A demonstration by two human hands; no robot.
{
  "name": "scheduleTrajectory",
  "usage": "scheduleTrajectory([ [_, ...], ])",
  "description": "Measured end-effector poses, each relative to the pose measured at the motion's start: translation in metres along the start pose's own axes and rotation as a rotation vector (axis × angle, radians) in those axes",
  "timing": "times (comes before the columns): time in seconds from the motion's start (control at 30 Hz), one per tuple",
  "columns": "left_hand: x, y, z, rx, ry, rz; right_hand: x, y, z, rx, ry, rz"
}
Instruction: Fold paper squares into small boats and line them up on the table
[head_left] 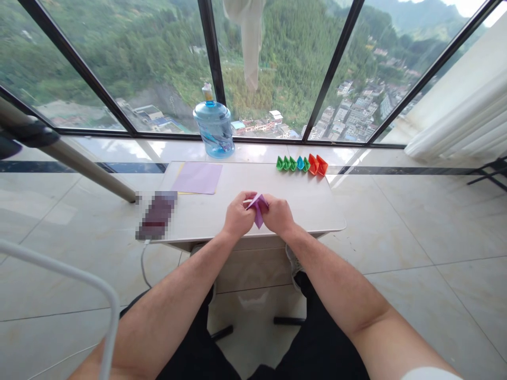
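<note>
Between my two hands, above the front edge of the white table (245,179), is a folded piece of purple paper (259,207) with pointed corners. My left hand (240,215) grips its left side, the fingers curled around the edge. On the right side my right hand (278,214) is closed on the same paper. The fingertips of both hands are partly hidden behind the paper and the knuckles. Farther back on the table, a row of folded paper boats (301,164) in green, blue and red stands at the right.
Flat purple sheets (198,178) lie at the table's back left, a yellow edge showing beneath. A pixelated phone-like object (157,215) with a cable is at the left edge. A blue water jug (215,129) stands behind the table by the window. A white curved tube (106,295) crosses lower left.
</note>
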State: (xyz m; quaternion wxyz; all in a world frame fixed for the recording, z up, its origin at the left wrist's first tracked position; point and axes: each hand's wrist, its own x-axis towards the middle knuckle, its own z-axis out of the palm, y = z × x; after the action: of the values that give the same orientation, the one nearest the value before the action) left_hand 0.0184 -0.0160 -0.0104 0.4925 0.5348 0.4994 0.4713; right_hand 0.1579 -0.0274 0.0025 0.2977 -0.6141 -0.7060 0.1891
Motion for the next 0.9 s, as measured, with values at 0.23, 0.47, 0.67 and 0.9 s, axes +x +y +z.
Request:
scheduleTrajectory([
  [0.23, 0.002, 0.004, -0.003, -0.169, 0.080, -0.062, 0.002, 0.008, 0.007, 0.293, 0.063, -0.045],
  [0.47, 0.005, 0.004, 0.000, -0.309, 0.155, -0.071, 0.006, 0.009, 0.011, 0.520, 0.126, -0.046],
  [0.67, 0.006, 0.014, -0.005, -0.478, 0.054, -0.124, 0.009, 0.011, 0.011, 0.664, 0.196, 0.010],
  [0.9, 0.002, 0.020, -0.006, -0.575, -0.044, -0.291, 0.001, 0.009, 0.008, 0.450, 0.203, -0.106],
])
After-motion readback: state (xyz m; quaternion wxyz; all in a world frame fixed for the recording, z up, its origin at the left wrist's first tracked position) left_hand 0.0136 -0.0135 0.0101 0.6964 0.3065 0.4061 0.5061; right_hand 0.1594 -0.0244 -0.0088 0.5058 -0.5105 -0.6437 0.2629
